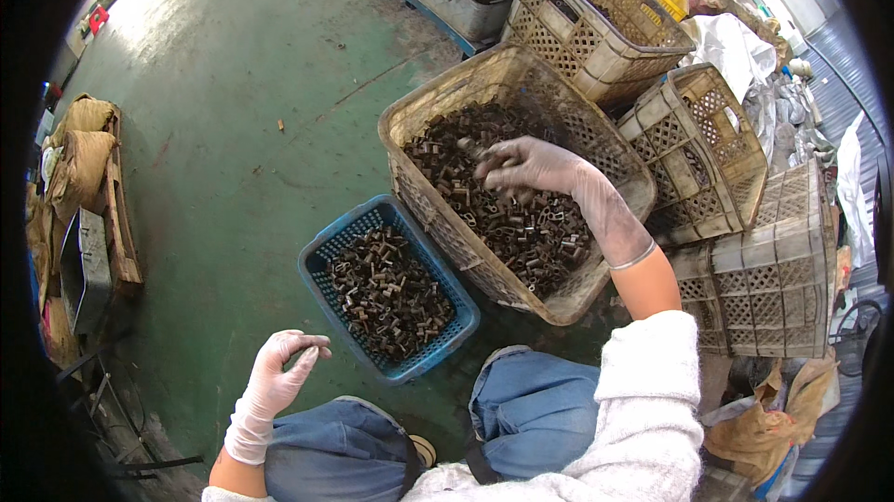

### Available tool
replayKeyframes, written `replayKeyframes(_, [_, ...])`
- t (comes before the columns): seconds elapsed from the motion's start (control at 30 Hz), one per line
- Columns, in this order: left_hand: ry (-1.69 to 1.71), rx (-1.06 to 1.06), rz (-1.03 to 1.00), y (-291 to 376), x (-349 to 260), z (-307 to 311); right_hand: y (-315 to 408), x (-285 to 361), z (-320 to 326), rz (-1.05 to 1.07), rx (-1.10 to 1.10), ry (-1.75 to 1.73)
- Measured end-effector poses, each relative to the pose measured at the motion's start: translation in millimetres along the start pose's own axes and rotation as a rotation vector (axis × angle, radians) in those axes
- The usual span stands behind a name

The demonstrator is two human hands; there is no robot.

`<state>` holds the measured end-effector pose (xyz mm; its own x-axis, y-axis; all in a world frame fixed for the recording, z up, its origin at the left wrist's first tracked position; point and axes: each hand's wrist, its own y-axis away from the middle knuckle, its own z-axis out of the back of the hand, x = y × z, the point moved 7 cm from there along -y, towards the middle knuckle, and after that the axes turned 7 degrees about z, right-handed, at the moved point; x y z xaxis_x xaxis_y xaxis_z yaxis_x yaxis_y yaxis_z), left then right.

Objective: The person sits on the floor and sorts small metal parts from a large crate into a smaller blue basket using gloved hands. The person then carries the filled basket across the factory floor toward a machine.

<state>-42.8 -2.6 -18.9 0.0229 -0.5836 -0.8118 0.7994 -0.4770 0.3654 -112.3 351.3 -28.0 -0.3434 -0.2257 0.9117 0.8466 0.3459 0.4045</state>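
Note:
My right hand (527, 165), in a thin soiled glove, reaches over a large grimy plastic basket (447, 236) holding many small dark metal parts (538, 236). Its fingers are curled and blurred, with some parts at the fingertips; whether it grips them is unclear. Beside the big basket, nearer to me, a blue plastic basket (461, 331) holds similar metal parts (391, 285). My left hand (286, 366), in a thin whitish glove, hovers left of the blue basket above my knee. Its thumb and forefinger nearly meet, and nothing shows between them.
Several dirty plastic crates (768, 292) stand at the right, with sacks and plastic wrap behind. Grey metal bins (464, 6) rest on a blue pallet at the top. Along the left lie a wooden pallet (119, 222), brown sacks and a metal bin (91, 268). The floor is green.

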Motion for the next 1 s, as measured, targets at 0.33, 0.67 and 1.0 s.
replayKeyframes(0.33, [0.017, 0.017, 0.037, -1, 2, -3, -49, -109, 85, -0.513, -0.271, 1.111])
replayKeyframes(0.67, [0.075, 0.030, 0.109, -8, 19, -7, -76, -100, 75, -0.482, -0.167, 1.267])
replayKeyframes(1.0, [0.054, 0.015, 0.065, -5, 9, -7, -92, -99, 54, -0.378, -0.094, 1.720])
